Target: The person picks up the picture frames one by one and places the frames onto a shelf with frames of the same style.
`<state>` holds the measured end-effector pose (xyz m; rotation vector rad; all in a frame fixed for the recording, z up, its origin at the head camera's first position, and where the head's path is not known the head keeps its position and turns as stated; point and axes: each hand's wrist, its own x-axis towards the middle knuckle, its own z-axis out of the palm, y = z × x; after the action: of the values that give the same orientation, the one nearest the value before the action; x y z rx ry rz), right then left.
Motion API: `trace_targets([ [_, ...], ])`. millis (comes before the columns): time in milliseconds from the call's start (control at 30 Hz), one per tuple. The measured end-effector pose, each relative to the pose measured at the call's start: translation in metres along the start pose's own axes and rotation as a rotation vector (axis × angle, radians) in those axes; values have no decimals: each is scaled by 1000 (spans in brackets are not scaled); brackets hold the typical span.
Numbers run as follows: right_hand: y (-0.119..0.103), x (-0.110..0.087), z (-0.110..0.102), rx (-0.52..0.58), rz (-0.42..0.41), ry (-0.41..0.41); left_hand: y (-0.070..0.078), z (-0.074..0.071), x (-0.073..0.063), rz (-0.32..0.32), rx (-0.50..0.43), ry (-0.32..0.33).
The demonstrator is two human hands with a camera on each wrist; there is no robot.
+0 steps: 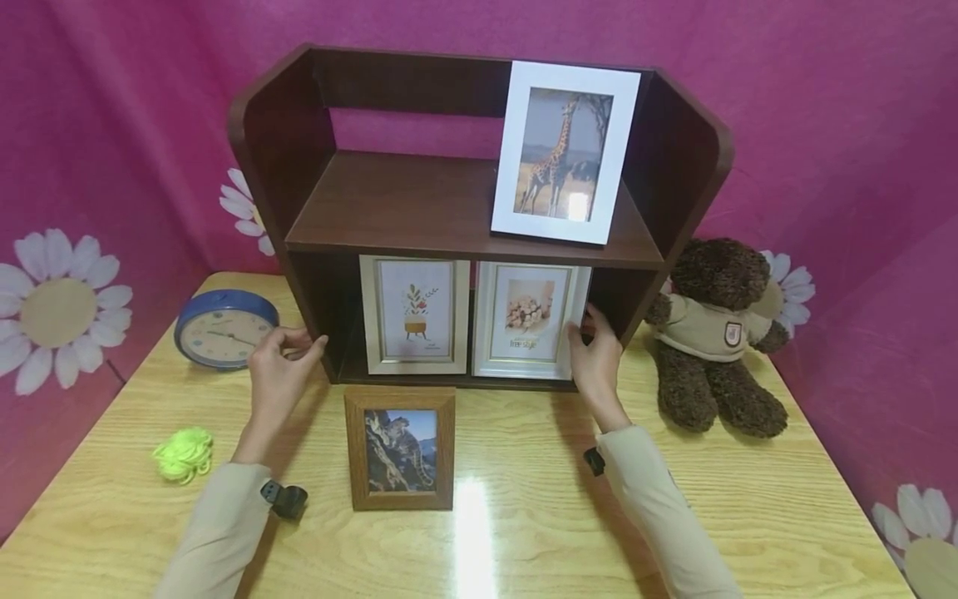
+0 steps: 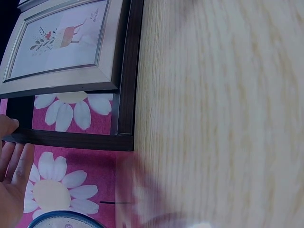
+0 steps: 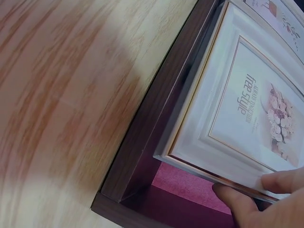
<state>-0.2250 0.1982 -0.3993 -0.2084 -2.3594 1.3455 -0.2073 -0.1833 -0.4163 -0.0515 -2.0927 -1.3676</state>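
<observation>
A dark brown two-tier shelf (image 1: pixel 404 195) stands on the table. My right hand (image 1: pixel 596 358) pinches the right edge of a white picture frame (image 1: pixel 482 333) with "free style" print, in the lower tier; thumb on its front, finger at its side in the right wrist view. Left of it stands a champagne-coloured frame (image 1: pixel 367 316) with a plant picture. My left hand (image 1: pixel 280 366) holds the front edge of the shelf's left side panel (image 2: pixel 71 139), thumb inside and fingers outside. A white giraffe frame (image 1: pixel 503 166) leans on the upper tier. A brown wooden frame (image 1: pixel 400 501) lies before the shelf.
A blue round clock (image 1: pixel 228 329) stands left of the shelf, near the left hand. Bright yellow-green yarn (image 1: pixel 183 455) lies at the table's left. A brown teddy bear (image 1: pixel 711 333) sits against the right side. Behind hangs a pink flowered curtain (image 1: pixel 135 108).
</observation>
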Motion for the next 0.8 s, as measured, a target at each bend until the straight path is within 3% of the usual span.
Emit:
trace_targets([
  [67, 2, 0, 0, 0, 0, -4, 0, 1, 0, -14, 2, -2],
  [167, 4, -1, 1, -5, -10, -3, 14, -1, -2, -24, 3, -4],
  [300, 5, 0, 3, -9, -23, 3, 12, 0, -1, -26, 19, 1],
  [400, 6, 0, 4, -15, -27, 7, -3, 1, 1, -30, 30, 6],
  [467, 6, 0, 4, -18, -28, 13, -1, 1, 1, -31, 28, 5],
  [800, 7, -4, 1, 5, 6, -7, 33, -4, -4, -8, -10, -6],
])
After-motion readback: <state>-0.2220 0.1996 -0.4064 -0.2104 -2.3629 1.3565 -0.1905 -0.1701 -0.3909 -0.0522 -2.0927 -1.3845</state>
